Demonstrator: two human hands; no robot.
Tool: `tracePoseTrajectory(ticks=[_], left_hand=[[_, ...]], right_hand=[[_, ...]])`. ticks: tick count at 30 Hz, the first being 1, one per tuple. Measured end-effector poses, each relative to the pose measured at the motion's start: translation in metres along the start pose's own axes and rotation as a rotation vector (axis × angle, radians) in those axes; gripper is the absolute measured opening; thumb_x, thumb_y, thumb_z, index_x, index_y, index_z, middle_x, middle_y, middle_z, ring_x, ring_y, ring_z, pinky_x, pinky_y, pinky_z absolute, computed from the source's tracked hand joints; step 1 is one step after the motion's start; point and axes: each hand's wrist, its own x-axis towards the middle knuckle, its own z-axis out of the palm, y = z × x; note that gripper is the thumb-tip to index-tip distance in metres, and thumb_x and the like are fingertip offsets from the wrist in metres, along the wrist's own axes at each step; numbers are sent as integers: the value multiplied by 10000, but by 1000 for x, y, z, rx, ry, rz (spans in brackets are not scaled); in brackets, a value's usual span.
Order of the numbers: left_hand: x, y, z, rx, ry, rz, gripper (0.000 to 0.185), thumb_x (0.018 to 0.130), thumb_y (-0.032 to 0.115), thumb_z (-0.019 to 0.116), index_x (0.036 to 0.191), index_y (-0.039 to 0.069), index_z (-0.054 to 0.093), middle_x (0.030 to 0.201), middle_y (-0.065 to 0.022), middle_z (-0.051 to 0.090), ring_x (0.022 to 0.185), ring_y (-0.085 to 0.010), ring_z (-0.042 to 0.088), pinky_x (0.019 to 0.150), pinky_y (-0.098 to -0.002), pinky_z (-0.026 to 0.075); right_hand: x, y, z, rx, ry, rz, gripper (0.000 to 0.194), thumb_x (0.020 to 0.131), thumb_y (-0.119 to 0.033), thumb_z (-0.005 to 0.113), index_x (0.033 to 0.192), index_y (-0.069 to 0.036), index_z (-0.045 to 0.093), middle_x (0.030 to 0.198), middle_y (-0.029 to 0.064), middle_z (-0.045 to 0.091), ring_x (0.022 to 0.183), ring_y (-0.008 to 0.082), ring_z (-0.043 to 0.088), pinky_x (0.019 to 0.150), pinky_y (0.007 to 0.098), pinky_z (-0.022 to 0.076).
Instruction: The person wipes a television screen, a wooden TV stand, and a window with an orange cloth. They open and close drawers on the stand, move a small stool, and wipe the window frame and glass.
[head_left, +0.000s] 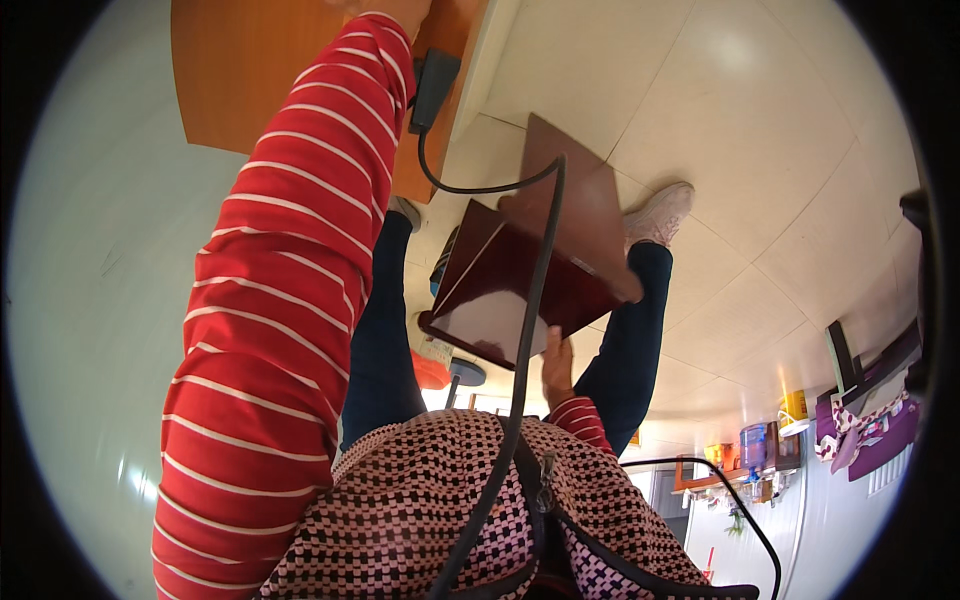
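Note:
My left hand (401, 9), at the end of a red striped sleeve, is mostly cut off by the top edge, over orange-brown wooden furniture (225, 82). What it touches is hidden. My right hand (557, 367) is low in the middle, its fingers against the lower edge of a glossy dark red wooden box or stool (574, 289). Whether it grips that edge is unclear. A flat brown panel (566, 195) tops this piece, which stands between my legs. Beside my left wrist is a black plug or adapter block (435, 90); a black cable (531, 307) loops down from it past the wooden piece.
My shoe (660, 214) is on the tiled floor (742, 187) right of the wooden piece; the other shoe (406, 212) is left. A pale wall or surface (112, 262) fills the left side. A shelf with a blue water jug (754, 446) and a purple cloth item (885, 435) are far right.

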Motion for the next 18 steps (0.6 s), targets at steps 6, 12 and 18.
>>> tracePoseTrajectory(ticks=[6, 12, 18], left_hand=[[4, 2, 2, -2, -1, 57, 584, 990, 362, 674, 1427, -8, 560, 1385, -262, 609, 1301, -422, 569, 1118, -486, 439], [7, -10, 0, -11, 25, 37, 592, 971, 329, 690, 1431, -14, 546, 1427, -250, 578, 1346, -399, 530, 1152, -469, 395], [2, -24, 2, -18, 79, 72, 578, 947, 298, 710, 1402, -26, 560, 1433, -239, 575, 1355, -388, 518, 1166, -467, 379]], right_hand=[[-8, 14, -26, -351, -74, 253, 462, 1047, -316, 627, 1370, 11, 577, 1081, 95, 663, 815, 156, 611, 727, 315, 517], [7, -168, -6, -652, 112, -717, 517, 1006, -242, 675, 1435, 26, 567, 1479, 233, 577, 1350, 359, 578, 1121, 395, 455], [18, -167, 104, -1247, -429, -599, 731, 873, -325, 809, 1500, -71, 533, 1558, 220, 503, 1427, 395, 507, 1147, 464, 465]])
